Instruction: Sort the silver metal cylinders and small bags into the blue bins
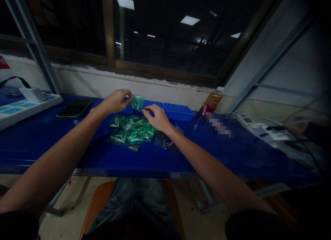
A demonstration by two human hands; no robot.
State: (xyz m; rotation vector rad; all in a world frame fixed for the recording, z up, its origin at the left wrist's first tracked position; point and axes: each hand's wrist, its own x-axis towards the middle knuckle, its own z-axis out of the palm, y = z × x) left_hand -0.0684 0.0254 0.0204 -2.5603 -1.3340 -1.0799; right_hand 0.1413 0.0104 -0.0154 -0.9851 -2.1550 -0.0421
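A small green-tinted plastic bag (138, 102) with small pale pieces inside is pinched at its upper left by my left hand (117, 101), held up over the table. Close to the bag's lower right corner, my right hand (158, 118) has thumb and fingers drawn together; whether they grip the bag's edge is unclear. Below both hands spreads a pile of similar green bags (134, 129), several of them overlapping. Right of the pile, partly under my right wrist, lie clear bags (161, 141) with small metallic-looking pieces.
Blue plastic bins (178, 111) stand behind the pile against the wall. A phone (74, 107) and a white power strip (31, 105) lie left on the blue table (103, 160). At right are an orange-red packet (211, 102) and another power strip with cables (261, 129).
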